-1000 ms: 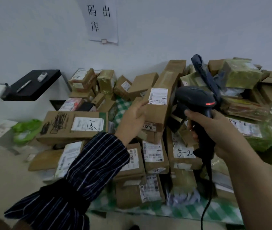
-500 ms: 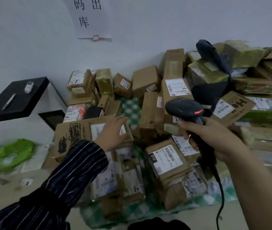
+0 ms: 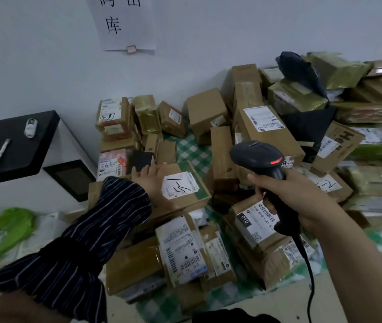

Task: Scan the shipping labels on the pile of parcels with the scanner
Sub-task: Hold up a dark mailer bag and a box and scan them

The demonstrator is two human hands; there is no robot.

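Brown cardboard parcels with white shipping labels are heaped against the wall on a green checked cloth (image 3: pixel 192 150). My left hand (image 3: pixel 151 180), in a striped sleeve, lies flat on a wide box (image 3: pixel 199 194) whose label (image 3: pixel 180 185) bears a handwritten mark; the fingers reach its far edge. My right hand (image 3: pixel 301 201) grips the handle of the black scanner (image 3: pixel 255 157), whose red light glows. The scanner's head hovers over the pile's middle, in front of a long box (image 3: pixel 271 138). Below it lies a parcel labelled 010 (image 3: pixel 257 220).
A black shelf (image 3: pixel 15 145) at the left carries a pen (image 3: pixel 0 153) and a small white object (image 3: pixel 31 127). A green bag (image 3: pixel 3 229) lies on the floor at the left. The scanner's cable (image 3: pixel 311 287) hangs down at the right. A paper sign (image 3: pixel 124 22) hangs on the wall.
My left hand let go of the long upright box, which now lies on the pile, and moved down and left onto the wide box. The scanner stayed in my right hand.
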